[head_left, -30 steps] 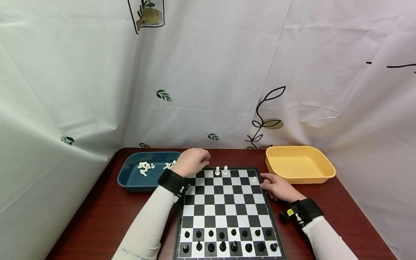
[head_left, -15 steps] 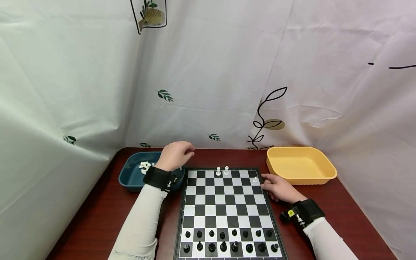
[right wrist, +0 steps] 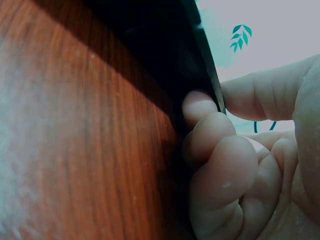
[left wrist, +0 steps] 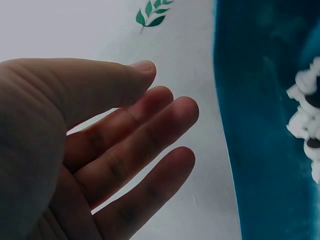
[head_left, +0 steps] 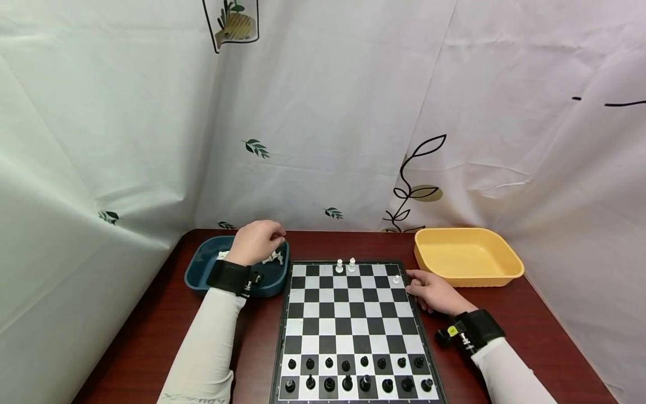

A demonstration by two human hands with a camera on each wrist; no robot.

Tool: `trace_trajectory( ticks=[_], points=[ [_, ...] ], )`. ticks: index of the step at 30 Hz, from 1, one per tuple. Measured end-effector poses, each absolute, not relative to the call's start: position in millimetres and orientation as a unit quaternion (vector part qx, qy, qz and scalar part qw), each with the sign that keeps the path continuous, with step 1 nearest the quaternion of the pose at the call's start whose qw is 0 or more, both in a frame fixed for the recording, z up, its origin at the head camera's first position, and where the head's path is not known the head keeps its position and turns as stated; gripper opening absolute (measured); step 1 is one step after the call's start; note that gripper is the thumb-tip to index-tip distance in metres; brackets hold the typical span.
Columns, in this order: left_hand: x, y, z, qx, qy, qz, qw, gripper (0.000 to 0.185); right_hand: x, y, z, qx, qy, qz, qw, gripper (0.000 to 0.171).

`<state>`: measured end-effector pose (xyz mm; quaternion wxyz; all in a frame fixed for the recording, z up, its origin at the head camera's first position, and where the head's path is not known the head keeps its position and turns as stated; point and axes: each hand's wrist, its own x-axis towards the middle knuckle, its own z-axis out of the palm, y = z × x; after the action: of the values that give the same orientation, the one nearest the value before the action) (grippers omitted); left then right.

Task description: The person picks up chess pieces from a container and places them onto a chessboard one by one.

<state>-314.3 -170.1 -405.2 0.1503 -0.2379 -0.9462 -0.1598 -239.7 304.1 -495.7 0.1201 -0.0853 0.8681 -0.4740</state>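
My left hand (head_left: 256,242) is over the dark blue tray (head_left: 198,275). In the left wrist view its fingers and thumb hold nothing, and white chess pieces (left wrist: 307,115) lie in the tray beyond them. Some of those pieces are hidden behind the hand in the head view. My right hand (head_left: 435,292) grips the right edge of the chessboard (head_left: 343,308) near its far corner. The right wrist view has the thumb at the top edge and curled fingers (right wrist: 225,160) against the board's dark side. Two white pieces (head_left: 339,266) stand on the far row, with a white pawn (head_left: 396,279) near the right corner.
Two rows of black chess pieces (head_left: 365,383) stand along the near side of the board. A yellow tray (head_left: 466,255) is at the back right of the brown table (head_left: 535,331). White patterned cloth (head_left: 313,112) hangs behind and on both sides.
My left hand has moved left, from beside the board's far left corner to over the blue tray. The right hand keeps its hold on the board's edge.
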Motion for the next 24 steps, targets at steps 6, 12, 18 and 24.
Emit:
trace_trajectory(
  ticks=[6,12,18,24],
  points=[
    [-313.2,-180.8,-407.6,-0.226,-0.954,-0.149,0.13,0.012,-240.0,303.9,-495.2,-0.087,0.871,-0.467,0.122,0.068],
    [-313.1,-189.7,-410.6,-0.213,-0.96,-0.152,0.105,0.014,-239.8,304.1,-495.2,-0.088,0.872,-0.466,0.12,0.068],
    [-314.9,-199.4,-412.3,-0.203,-0.962,-0.15,0.106,0.013,-240.0,304.5,-496.3,-0.087,0.873,-0.464,0.12,0.068],
    [-318.3,-207.3,-413.9,-0.198,-0.958,-0.138,0.152,0.01,-240.6,305.7,-496.7,-0.073,0.876,-0.461,0.123,0.066]
  ],
)
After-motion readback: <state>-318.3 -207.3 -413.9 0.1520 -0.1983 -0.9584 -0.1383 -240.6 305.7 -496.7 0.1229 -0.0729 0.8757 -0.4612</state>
